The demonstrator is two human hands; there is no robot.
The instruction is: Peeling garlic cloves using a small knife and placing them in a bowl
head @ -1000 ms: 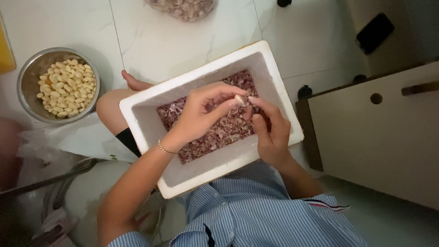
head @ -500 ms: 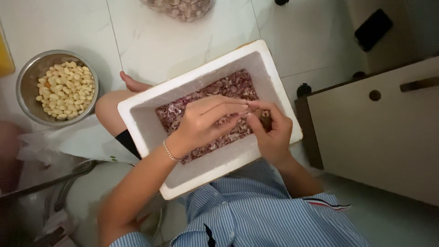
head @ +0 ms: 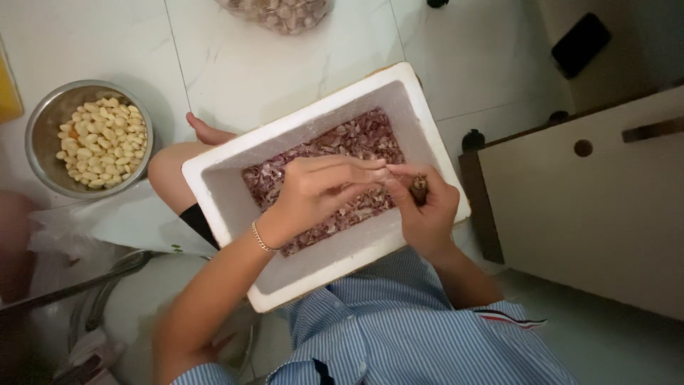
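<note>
Person, seated: blue-and-white striped shirt [head: 420, 335] with a small red, white and dark tab at the right side; sleeves rolled above the elbows. Thin beaded bracelet [head: 262, 238] on left wrist. Dark shorts hem [head: 194, 219] left of the bracelet. Bare foot [head: 206, 132].

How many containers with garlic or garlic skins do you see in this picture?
3: the white foam box of skins on the lap, the metal bowl of peeled cloves at left, and a clear bag at the top edge.
</note>
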